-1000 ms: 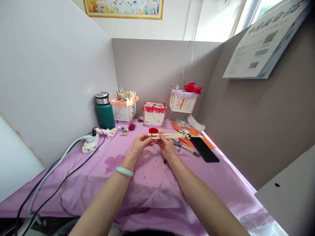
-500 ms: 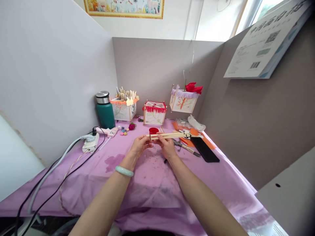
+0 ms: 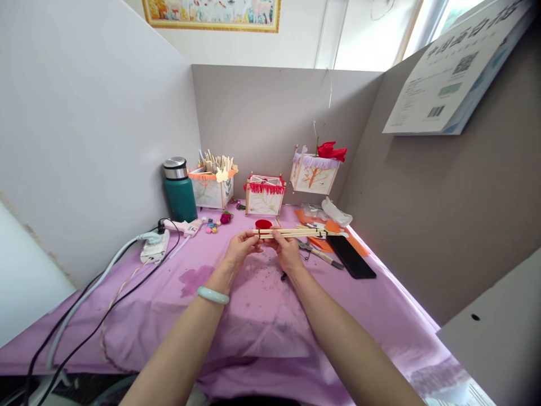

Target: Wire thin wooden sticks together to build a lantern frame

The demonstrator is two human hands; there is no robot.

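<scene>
Left hand: pinching bundled sticks at their nine-o'clock end
Right hand: pinching them farther along
Bundle's remainder: projecting past right hand, toward three o'clock

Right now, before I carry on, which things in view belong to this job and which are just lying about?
Belongs to the job:
- thin sticks, held by left hand and right hand
- perhaps the metal-headed tool beside the right hand, untouched

Probably just lying about:
- green bottle
- power strip
- dark pink flower
</scene>
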